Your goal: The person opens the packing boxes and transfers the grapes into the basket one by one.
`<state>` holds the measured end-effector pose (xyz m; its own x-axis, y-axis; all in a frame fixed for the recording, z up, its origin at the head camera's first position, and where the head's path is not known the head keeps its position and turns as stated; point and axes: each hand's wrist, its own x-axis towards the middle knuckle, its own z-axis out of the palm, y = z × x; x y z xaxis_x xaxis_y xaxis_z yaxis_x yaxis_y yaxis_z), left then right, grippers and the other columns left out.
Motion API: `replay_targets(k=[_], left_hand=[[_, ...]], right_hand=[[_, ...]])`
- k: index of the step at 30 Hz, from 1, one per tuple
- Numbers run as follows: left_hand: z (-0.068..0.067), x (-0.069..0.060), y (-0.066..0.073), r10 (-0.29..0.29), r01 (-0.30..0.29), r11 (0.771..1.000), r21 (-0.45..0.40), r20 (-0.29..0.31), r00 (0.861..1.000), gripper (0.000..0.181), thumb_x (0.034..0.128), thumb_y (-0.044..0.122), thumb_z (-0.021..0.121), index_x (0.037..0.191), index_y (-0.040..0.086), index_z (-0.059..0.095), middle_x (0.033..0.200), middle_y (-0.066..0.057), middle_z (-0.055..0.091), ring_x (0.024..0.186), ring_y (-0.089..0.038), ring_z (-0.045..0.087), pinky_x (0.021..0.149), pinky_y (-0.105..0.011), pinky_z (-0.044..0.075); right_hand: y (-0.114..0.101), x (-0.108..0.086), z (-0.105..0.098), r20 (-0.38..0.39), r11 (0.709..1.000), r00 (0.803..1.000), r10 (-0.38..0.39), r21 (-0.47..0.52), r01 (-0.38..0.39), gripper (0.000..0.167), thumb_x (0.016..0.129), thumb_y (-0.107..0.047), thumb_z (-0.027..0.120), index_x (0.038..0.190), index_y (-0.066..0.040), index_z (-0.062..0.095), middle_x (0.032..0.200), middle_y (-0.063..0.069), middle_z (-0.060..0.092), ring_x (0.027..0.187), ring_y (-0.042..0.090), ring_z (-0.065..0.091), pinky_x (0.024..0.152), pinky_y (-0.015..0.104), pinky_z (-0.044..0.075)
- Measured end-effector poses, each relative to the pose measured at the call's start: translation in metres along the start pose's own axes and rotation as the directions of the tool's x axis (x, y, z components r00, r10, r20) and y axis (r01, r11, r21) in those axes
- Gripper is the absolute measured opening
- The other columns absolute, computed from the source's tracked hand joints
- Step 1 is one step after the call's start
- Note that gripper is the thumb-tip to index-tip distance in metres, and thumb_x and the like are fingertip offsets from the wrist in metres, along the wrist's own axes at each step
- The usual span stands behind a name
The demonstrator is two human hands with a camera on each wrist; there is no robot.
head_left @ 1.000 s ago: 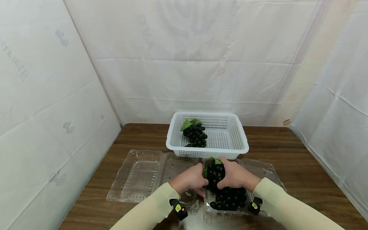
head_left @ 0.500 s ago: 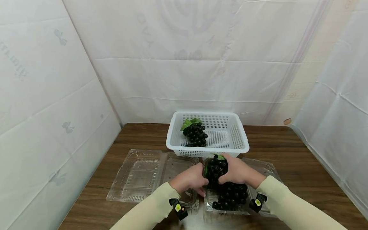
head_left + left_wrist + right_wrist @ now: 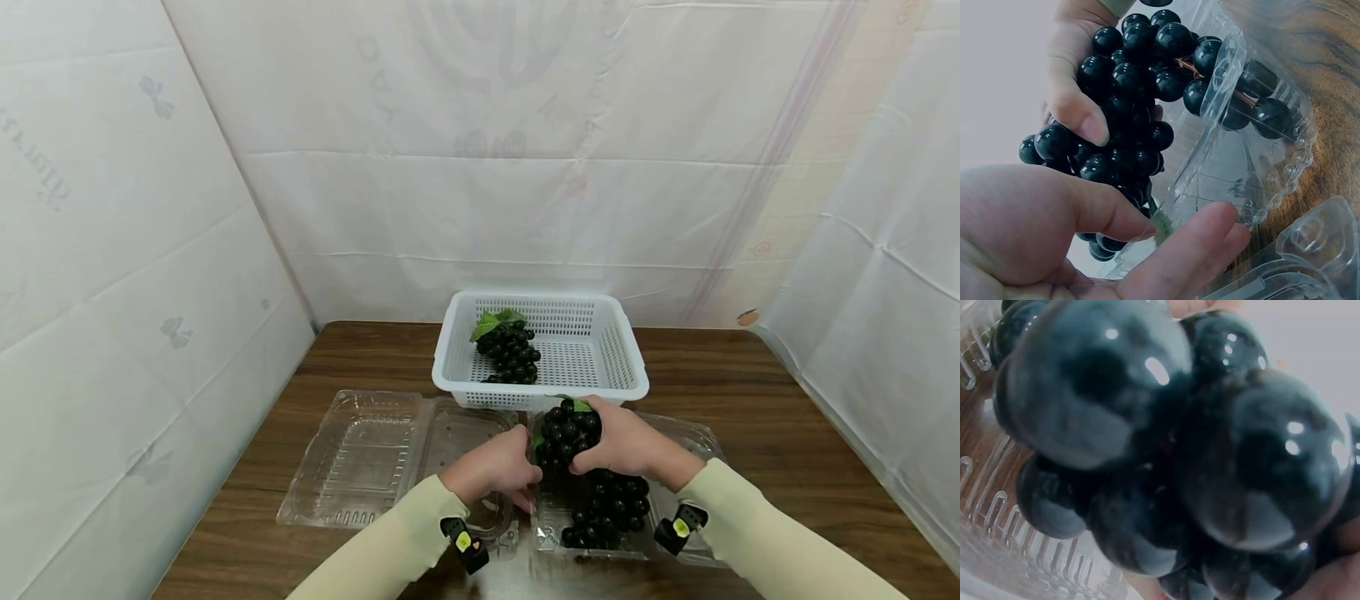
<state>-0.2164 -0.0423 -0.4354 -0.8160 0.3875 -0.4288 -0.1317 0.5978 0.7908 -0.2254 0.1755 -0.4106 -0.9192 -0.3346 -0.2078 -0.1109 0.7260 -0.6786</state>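
Note:
My right hand grips a bunch of black grapes with green leaf at its far end, above the right clear plastic clamshell box. More grapes hang or lie at the box's near right; whether they belong to the same bunch I cannot tell. On the box's left side, my left hand pinches the wall between thumb and fingers, as the left wrist view shows, where a bit of leaf touches the thumb. Dark grapes fill the right wrist view and hide most of that hand.
Behind stands a white perforated basket holding another bunch of black grapes with leaves. A second clear clamshell box lies unfolded at the left. The right box's lid is spread to the right. White sheets enclose the wooden table.
My right hand has moved a little to the right and away, raising the grapes. The nearer grapes have shifted slightly right, baring more of the box's floor. My left hand stays put.

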Motion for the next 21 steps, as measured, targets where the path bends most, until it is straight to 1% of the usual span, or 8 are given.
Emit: replay_targets(k=[4,8,10,14,16,18,19,21], left_hand=[[0.001,-0.001,0.000,-0.004,0.004,1.000,-0.007,-0.004,1.000,0.076,0.0981,0.005,0.064,0.159,-0.005,0.019,0.074,-0.018,0.072,0.064,-0.032,0.075,0.065,-0.040,0.063],[0.001,-0.001,0.000,-0.005,0.005,1.000,-0.019,-0.007,1.000,0.078,0.0979,0.004,0.064,0.160,-0.006,0.017,0.075,-0.018,0.072,0.064,-0.032,0.074,0.064,-0.042,0.063],[0.001,-0.001,0.000,-0.008,0.008,1.000,-0.024,-0.005,1.000,0.080,0.0979,0.004,0.064,0.161,-0.005,0.015,0.076,-0.018,0.072,0.065,-0.033,0.074,0.064,-0.042,0.063],[0.000,0.000,0.000,-0.014,0.014,0.999,-0.037,0.002,1.000,0.081,0.0977,0.003,0.063,0.161,-0.004,0.013,0.078,-0.019,0.072,0.065,-0.033,0.074,0.064,-0.042,0.063],[0.000,0.000,0.000,-0.016,0.016,0.999,-0.040,0.007,1.000,0.083,0.0978,0.003,0.063,0.162,-0.003,0.011,0.080,-0.020,0.072,0.065,-0.032,0.074,0.064,-0.042,0.063],[0.000,0.000,-0.001,-0.014,0.014,0.999,-0.044,0.009,1.000,0.084,0.0976,0.002,0.063,0.162,-0.003,0.010,0.081,-0.020,0.071,0.065,-0.032,0.074,0.064,-0.042,0.063],[0.000,0.001,-0.001,-0.011,0.012,0.999,-0.048,0.008,1.000,0.084,0.0974,0.002,0.064,0.162,-0.004,0.010,0.084,-0.021,0.071,0.065,-0.033,0.074,0.064,-0.042,0.063],[0.000,0.000,-0.001,-0.009,0.009,0.999,-0.052,0.005,1.000,0.084,0.0971,0.001,0.064,0.162,-0.004,0.011,0.100,-0.026,0.071,0.066,-0.033,0.074,0.064,-0.043,0.063]], right_hand=[[-0.002,-0.003,-0.002,-0.005,1.000,1.000,-0.004,0.011,0.004,0.105,0.069,-0.030,0.091,0.156,-0.007,0.036,0.150,0.021,0.052,0.101,0.026,0.056,0.078,0.039,0.046],[-0.003,-0.004,-0.006,-0.004,1.000,1.000,-0.015,0.023,0.015,0.107,0.070,-0.032,0.091,0.157,-0.006,0.034,0.155,0.023,0.046,0.113,0.028,0.057,0.084,0.041,0.049],[-0.004,-0.005,-0.008,-0.001,0.999,1.000,-0.031,0.036,0.031,0.107,0.071,-0.032,0.091,0.158,-0.007,0.034,0.157,0.022,0.044,0.114,0.028,0.056,0.085,0.041,0.049],[-0.007,-0.007,-0.013,0.009,0.996,0.998,-0.064,0.066,0.064,0.098,0.072,-0.030,0.089,0.154,-0.009,0.040,0.144,0.018,0.056,0.106,0.025,0.060,0.084,0.040,0.052],[-0.009,-0.008,-0.015,0.009,0.995,0.997,-0.075,0.074,0.074,0.094,0.073,-0.030,0.088,0.151,-0.009,0.042,0.138,0.016,0.058,0.105,0.024,0.062,0.085,0.041,0.054],[-0.010,-0.008,-0.017,0.010,0.995,0.997,-0.076,0.062,0.075,0.095,0.073,-0.032,0.088,0.152,-0.008,0.041,0.138,0.017,0.059,0.106,0.024,0.063,0.086,0.043,0.055],[-0.011,-0.008,-0.018,0.009,0.995,0.997,-0.081,0.062,0.080,0.094,0.074,-0.032,0.087,0.152,-0.007,0.041,0.137,0.016,0.059,0.106,0.024,0.063,0.086,0.042,0.055],[-0.012,-0.009,-0.020,0.006,0.995,0.997,-0.075,0.059,0.075,0.097,0.074,-0.033,0.087,0.154,-0.008,0.039,0.144,0.018,0.055,0.114,0.027,0.061,0.090,0.045,0.054]])
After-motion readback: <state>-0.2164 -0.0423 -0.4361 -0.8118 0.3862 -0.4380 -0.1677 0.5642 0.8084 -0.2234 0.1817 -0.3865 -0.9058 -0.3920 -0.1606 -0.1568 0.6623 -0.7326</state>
